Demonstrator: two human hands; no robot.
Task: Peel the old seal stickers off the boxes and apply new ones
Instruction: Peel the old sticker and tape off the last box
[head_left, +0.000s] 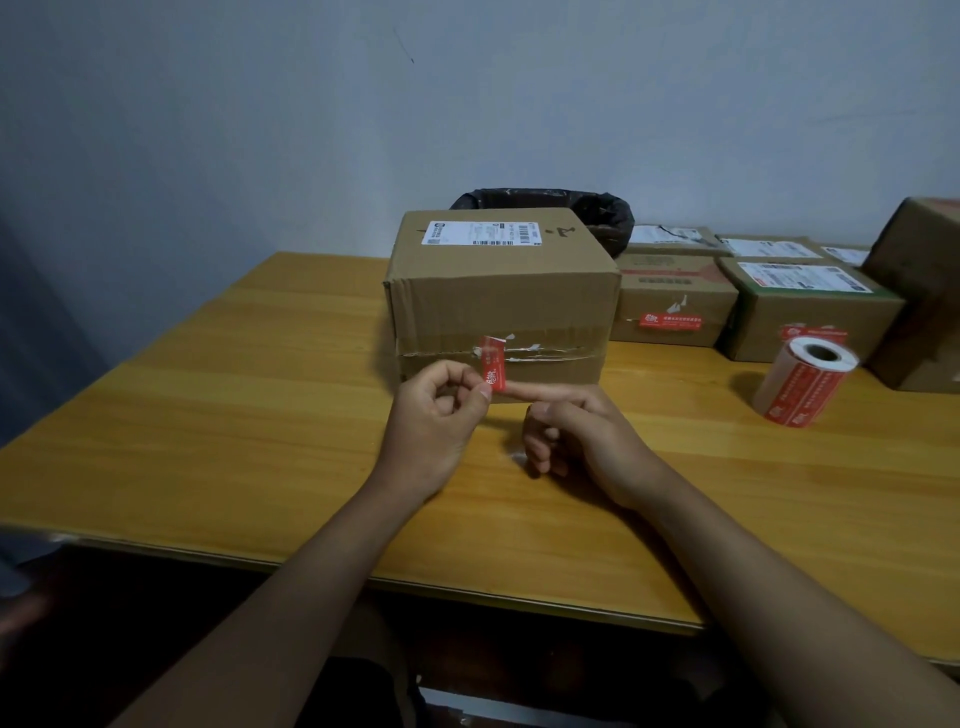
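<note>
Our L hand (439, 410) pinches the red seal sticker (492, 364), half-peeled off the front seam of the big box (498, 291) mid-table (208, 415). R hand (576, 431): index finger straight under the sticker, other fingers curled, holding nothing. Sticker roll (802, 382) lies far right w/ smaller boxes (675, 306) behind.

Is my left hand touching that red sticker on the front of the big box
Touching. The head view shows the left hand pinching the lower end of the red sticker between thumb and forefinger, while its upper end sits at the big box seam.
</note>
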